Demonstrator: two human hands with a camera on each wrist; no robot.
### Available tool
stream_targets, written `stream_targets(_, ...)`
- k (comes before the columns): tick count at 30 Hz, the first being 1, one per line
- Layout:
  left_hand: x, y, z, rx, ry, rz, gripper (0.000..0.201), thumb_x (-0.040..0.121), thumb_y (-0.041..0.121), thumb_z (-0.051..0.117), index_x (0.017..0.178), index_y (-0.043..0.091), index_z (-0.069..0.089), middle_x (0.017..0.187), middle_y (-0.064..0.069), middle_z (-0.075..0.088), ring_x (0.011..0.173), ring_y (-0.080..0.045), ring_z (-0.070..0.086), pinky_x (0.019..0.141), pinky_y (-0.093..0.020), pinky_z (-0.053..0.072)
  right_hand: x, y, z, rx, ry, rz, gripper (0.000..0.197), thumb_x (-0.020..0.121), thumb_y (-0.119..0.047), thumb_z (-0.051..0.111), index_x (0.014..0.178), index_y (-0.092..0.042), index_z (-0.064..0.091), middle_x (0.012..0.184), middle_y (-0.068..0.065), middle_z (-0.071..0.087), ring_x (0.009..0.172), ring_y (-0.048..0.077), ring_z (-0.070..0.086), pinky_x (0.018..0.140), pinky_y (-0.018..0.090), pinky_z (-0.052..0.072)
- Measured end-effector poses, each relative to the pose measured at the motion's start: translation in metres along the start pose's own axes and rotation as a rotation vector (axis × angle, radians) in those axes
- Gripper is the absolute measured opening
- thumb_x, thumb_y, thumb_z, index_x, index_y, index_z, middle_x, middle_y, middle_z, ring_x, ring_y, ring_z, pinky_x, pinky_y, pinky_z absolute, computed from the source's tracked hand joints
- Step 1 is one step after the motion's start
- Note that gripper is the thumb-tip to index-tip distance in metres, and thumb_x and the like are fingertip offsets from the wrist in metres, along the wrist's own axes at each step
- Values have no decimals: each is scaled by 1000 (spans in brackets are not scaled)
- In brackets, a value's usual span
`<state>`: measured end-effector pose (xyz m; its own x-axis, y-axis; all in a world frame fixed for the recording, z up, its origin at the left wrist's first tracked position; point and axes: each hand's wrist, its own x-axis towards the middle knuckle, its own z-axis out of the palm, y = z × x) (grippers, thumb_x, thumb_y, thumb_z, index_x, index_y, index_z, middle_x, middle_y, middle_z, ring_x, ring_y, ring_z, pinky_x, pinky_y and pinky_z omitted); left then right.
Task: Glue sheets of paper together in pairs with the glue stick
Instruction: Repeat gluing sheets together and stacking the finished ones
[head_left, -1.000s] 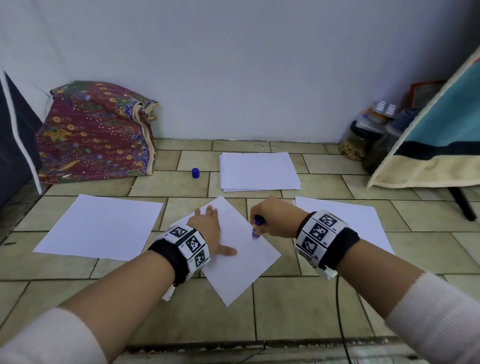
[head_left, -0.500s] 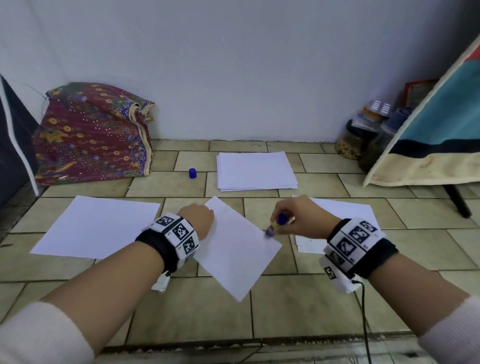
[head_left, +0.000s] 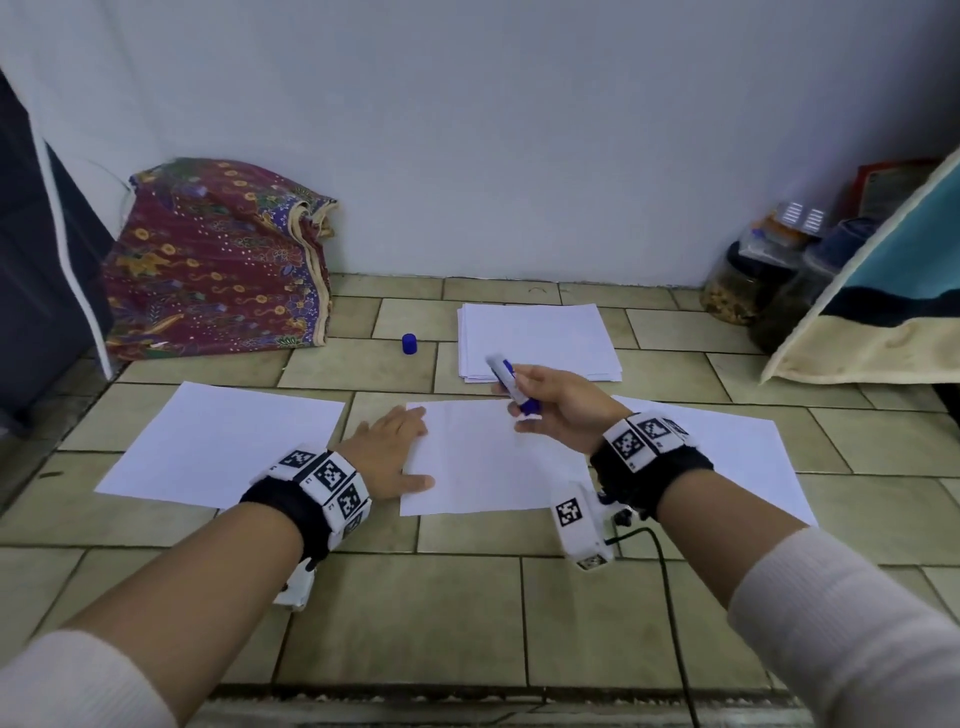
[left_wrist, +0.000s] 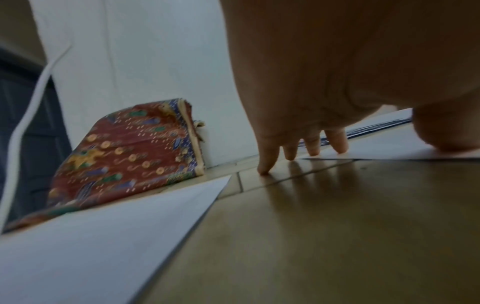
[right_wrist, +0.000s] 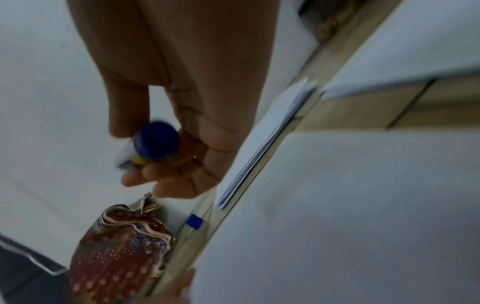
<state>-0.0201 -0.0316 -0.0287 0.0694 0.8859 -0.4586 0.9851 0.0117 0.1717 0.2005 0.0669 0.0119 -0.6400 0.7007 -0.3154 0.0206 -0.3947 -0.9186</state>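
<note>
Head view: a person kneels or sits at a tiled floor (head_left: 405, 613) with sheets of paper laid out before a pale wall.
Left hand: the left hand (head_left: 387, 449) lies flat, fingers straight and slightly spread, on the left edge of the middle sheet (head_left: 493, 457); the thumb rests along the sheet's near left corner.
Left wrist view: the fingertips (left_wrist: 265, 168) press down, the outer ones on bare tile, the inner ones and thumb on the paper.
Right hand: the right hand (head_left: 558, 410) is raised above the middle sheet's far right part, fingers curled round the glue stick (head_left: 511, 382).
Glue stick: white body with blue base, tilted, its uncapped end pointing up and away to the left, clear of the paper; in the right wrist view only its blue base (right_wrist: 155, 142) shows sharply, the rest is blurred.
Cap: a small blue cap (head_left: 409, 343) stands on the tile, left of the paper stack and apart from it.
Paper stack: a stack of white sheets (head_left: 540, 338) lies near the wall, beyond the middle sheet.
Left sheet: a single sheet (head_left: 218, 441) lies flat to the left, near the left hand but not touching it.
Right sheet: another sheet (head_left: 737, 457) lies to the right, partly hidden by the right wrist.
Surroundings: a patterned cloth bundle (head_left: 213, 265) leans at the wall on the left; jars (head_left: 748, 280) stand in the right corner beside a blue and cream cushion (head_left: 893, 291).
</note>
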Motion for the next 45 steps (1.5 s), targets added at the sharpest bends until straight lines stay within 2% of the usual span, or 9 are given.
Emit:
stream_targets(3, 2, -4, 3, -26, -50, -3, 83, 96, 47, 47, 153, 14, -3, 159, 5, -20, 146, -15, -17, 119, -44, -3, 23, -3, 19, 8, 37, -41, 27, 95, -3, 50, 122, 0, 47, 102, 11, 62, 76, 19, 65, 73, 28, 56)
stream_targets(6, 6, -7, 7, 13, -76, 0, 88, 95, 56, 42, 152, 16, -13, 158, 4, -24, 145, -15, -21, 117, -44, -5, 49, -4, 38, -348, 119, -56, 30, 85, -4, 67, 112, -5, 55, 103, 14, 64, 90, 21, 64, 80, 29, 54)
stream_targets(9, 8, -12, 11, 2, -80, -7, 106, 71, 76, 27, 151, 20, -15, 157, 7, -24, 145, -13, -21, 117, -43, -7, 72, -4, 53, -653, 232, -117, 35, 78, -8, 75, 109, -11, 59, 101, 6, 66, 89, 17, 61, 69, 21, 51)
stream_targets(18, 11, -9, 10, -20, -56, -25, 86, 95, 48, 47, 152, 23, -12, 157, 5, -25, 145, -12, -21, 116, -43, -8, 117, 2, 75, -1066, 265, -170, 31, 81, -3, 66, 110, -6, 55, 107, 14, 65, 98, 28, 62, 80, 33, 51)
stream_targets(26, 11, -12, 12, -31, -53, -10, 102, 80, 65, 46, 152, 24, -13, 157, 6, -25, 145, -12, -20, 116, -44, -8, 126, 1, 78, -1155, 231, -152, 37, 82, -7, 66, 114, -5, 50, 107, 16, 63, 94, 26, 59, 75, 32, 48)
stream_targets(31, 9, -11, 10, -90, -48, -8, 111, 60, 64, 38, 152, 24, -11, 158, 9, -23, 145, -10, -19, 116, -42, -9, 108, 5, 71, -954, 269, -178, 59, 70, -11, 80, 121, -6, 50, 117, 10, 61, 108, 22, 59, 90, 33, 50)
stream_targets(37, 9, -11, 13, -109, -2, 6, 132, 36, 77, 27, 152, 26, -10, 158, 11, -21, 145, -9, -19, 115, -41, -10, 47, 3, 41, -885, 354, -338, 36, 79, -17, 74, 109, -6, 58, 108, 7, 64, 103, 18, 60, 89, 27, 48)
stream_targets(40, 8, -12, 16, -99, 19, 10, 134, 33, 80, 19, 152, 26, -11, 158, 12, -20, 145, -8, -19, 115, -37, -11, 15, -8, 1, -1102, 378, -126, 54, 76, -24, 78, 122, -12, 53, 125, 4, 57, 119, 19, 52, 89, 21, 38)
stream_targets(45, 7, -9, 15, -90, 16, -5, 141, 29, 84, 18, 151, 23, -14, 157, 10, -21, 145, -7, -18, 114, -33, -13, -37, -2, -64, -1504, 295, 474, 121, 60, -48, 85, 149, -8, 14, 155, 10, 21, 144, 30, 16, 115, 41, 24)
